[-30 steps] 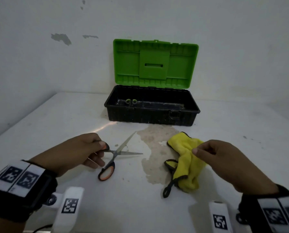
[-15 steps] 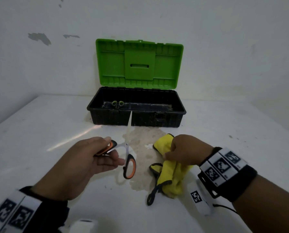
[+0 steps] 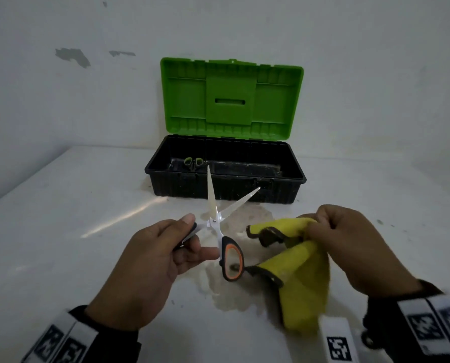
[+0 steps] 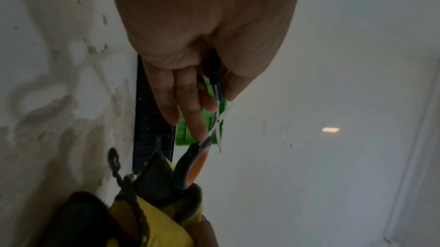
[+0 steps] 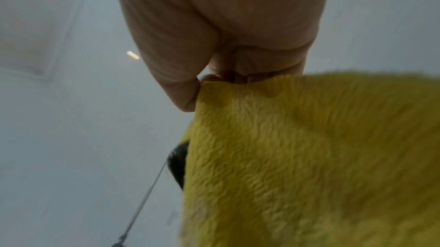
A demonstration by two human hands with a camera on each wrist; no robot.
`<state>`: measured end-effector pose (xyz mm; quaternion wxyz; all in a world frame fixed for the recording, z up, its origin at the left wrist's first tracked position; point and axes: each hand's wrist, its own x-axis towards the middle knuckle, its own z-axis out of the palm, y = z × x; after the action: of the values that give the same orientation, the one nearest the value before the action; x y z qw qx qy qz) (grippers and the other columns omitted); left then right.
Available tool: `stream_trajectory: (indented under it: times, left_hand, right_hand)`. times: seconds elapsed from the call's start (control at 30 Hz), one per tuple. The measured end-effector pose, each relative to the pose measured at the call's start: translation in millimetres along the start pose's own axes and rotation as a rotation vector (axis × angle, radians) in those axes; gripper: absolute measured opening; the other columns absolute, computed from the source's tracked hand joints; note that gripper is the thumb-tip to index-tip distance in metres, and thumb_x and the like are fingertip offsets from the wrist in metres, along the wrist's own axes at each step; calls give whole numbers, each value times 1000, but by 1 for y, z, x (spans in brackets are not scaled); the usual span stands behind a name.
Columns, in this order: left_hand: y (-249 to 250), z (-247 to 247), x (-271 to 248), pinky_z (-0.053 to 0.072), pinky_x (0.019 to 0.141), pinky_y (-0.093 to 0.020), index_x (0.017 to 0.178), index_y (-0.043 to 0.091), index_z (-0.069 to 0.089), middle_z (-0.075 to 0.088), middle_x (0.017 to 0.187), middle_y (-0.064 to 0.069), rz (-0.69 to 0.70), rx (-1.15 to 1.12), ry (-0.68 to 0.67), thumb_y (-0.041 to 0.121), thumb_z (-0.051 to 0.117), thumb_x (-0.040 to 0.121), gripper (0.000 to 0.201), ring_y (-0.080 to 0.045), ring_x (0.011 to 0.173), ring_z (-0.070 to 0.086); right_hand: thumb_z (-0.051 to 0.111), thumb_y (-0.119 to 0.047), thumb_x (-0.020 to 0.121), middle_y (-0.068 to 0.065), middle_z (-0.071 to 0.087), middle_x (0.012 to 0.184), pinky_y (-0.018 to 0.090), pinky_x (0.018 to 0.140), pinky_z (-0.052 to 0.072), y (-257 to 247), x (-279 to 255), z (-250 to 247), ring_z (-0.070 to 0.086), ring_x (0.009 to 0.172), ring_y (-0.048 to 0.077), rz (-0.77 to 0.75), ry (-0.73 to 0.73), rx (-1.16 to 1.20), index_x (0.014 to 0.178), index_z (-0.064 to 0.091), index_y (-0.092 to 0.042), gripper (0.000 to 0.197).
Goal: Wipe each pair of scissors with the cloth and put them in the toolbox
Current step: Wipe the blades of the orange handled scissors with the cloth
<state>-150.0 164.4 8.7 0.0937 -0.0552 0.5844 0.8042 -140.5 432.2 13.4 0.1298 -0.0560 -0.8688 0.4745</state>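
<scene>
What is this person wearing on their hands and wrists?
The left hand and right hand are bare. Each wrist carries a black band with white tags printed in black square patterns, and a white tagged block sits beside the right wrist.

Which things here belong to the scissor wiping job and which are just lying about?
In the job:
orange-handled steel scissors, left hand
yellow cloth, right hand
green-lidded black plastic toolbox
green-handled scissors inside it

Lying about:
nothing loose; only the stained white table

A white table [image 3: 61,231], stained at its middle, carries an open toolbox [image 3: 225,184] with a black base and raised green lid.
</scene>
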Motion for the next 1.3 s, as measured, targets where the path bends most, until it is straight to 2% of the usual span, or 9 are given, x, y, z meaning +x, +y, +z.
stream_trajectory:
  times: [0.13, 0.27, 0.43, 0.63, 0.77, 0.9, 1.03, 1.17, 1.3]
  left_hand:
    - [-6, 9, 1, 55, 83, -44, 78, 5, 63, 63, 65, -14, 15, -6, -17, 30, 64, 74, 25, -38, 74, 74]
    - [-10, 16, 0, 55, 80, -42, 90, 2, 63, 73, 77, -17, 4, 21, -38, 32, 63, 74, 34, -36, 75, 75]
    - [-11, 21, -5, 55, 76, -38, 101, 0, 64, 77, 87, -17, -25, 57, -70, 35, 61, 72, 46, -32, 77, 76]
    - [-11, 25, -9, 55, 80, -41, 102, 0, 63, 77, 86, -15, -16, 90, -87, 35, 61, 73, 46, -31, 76, 76]
    - [-12, 22, -11, 54, 80, -37, 105, -6, 62, 76, 86, -19, -13, 56, -90, 34, 60, 74, 50, -31, 79, 76]
    - [-11, 21, -12, 60, 72, -32, 103, -8, 59, 76, 85, -21, -14, 15, -92, 32, 60, 77, 48, -29, 76, 76]
    - [-13, 22, -11, 57, 77, -39, 105, -7, 59, 76, 86, -21, -11, 9, -89, 31, 60, 75, 48, -32, 78, 76]
    - [-14, 22, -10, 63, 68, -32, 106, -3, 62, 77, 89, -18, -5, -9, -80, 30, 60, 75, 45, -32, 79, 76]
    - [-13, 21, -8, 63, 70, -33, 106, -2, 63, 77, 87, -17, 31, 19, -86, 29, 60, 74, 44, -31, 78, 76]
  right_hand:
    - [57, -3, 85, -5, 45, 53, 15, 42, 30, -8, -13, 2, 35, 46, 7, -50, 63, 97, 75, 54, -15, 16]
    - [57, -13, 91, -6, 66, 71, 11, 54, 41, -28, -27, 13, 54, 58, 2, -104, 37, 205, 93, 63, -28, 15]
    - [71, -27, 84, -19, 65, 90, 6, 66, 43, -37, -37, 34, 62, 83, 0, -296, 135, 3, 89, 64, -34, 11]
    - [77, -31, 81, -21, 64, 79, 6, 68, 45, -35, -37, 55, 60, 82, -4, -414, 142, -99, 86, 65, -33, 13]
    - [70, -36, 82, -14, 70, 87, 3, 80, 43, -31, -38, 56, 58, 85, -3, -543, 148, -189, 91, 74, -24, 15]
    - [70, -50, 79, -14, 71, 97, 20, 81, 52, -35, -47, 55, 62, 89, 1, -562, 75, -262, 101, 75, -25, 33]
    - [71, -29, 81, -10, 74, 96, 15, 85, 49, -32, -44, 55, 63, 89, 2, -594, 127, -279, 100, 77, -23, 22]
    - [70, -21, 80, -5, 75, 95, 4, 96, 36, -31, -40, 54, 56, 97, 0, -574, 219, -269, 101, 77, -17, 22]
    - [65, -24, 86, -1, 74, 94, 11, 90, 43, -32, -39, 60, 61, 88, 7, -621, 231, -280, 101, 77, -15, 22]
